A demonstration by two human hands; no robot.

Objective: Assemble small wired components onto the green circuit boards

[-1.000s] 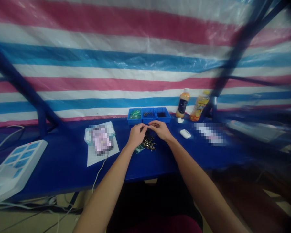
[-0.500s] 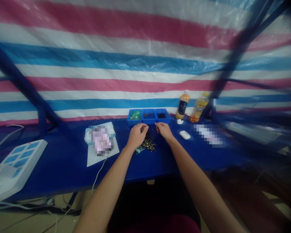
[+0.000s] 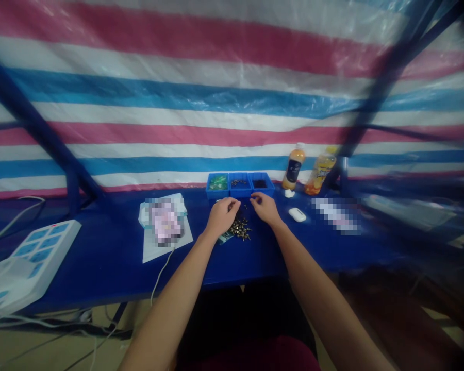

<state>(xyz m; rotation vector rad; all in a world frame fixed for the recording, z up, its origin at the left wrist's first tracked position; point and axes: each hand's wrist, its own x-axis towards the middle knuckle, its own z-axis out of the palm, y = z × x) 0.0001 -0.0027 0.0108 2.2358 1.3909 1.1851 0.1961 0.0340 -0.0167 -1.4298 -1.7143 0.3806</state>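
Note:
My left hand [image 3: 221, 214] is closed in a pinch over the left side of a pile of small brass-coloured metal pieces [image 3: 241, 228]. Whatever lies between its fingertips is too small to make out. To the right of the pile, my right hand [image 3: 265, 207] is held with thumb and forefinger brought together; any piece in them cannot be made out. A green plastic packet [image 3: 226, 237] pokes out at the pile's lower left. Just beyond my hands stand three joined blue bins: the left bin [image 3: 217, 195] holds green packets, the middle bin [image 3: 239, 192] small metal pieces, the right bin [image 3: 263, 192] dark bits.
Two drink bottles, one dark-labelled [image 3: 294, 167] and one yellow-labelled [image 3: 320, 172], stand at the back right. Nearer are crumpled tissue [image 3: 289, 194] and a white case [image 3: 297, 215]. Paper [image 3: 154, 251] under a blurred-out item and a white power strip [image 3: 58, 257] lie leftward.
The whole view has shifted slightly, so everything sits a little further right. My right hand's fingers have moved slightly; both hands stay around the pile.

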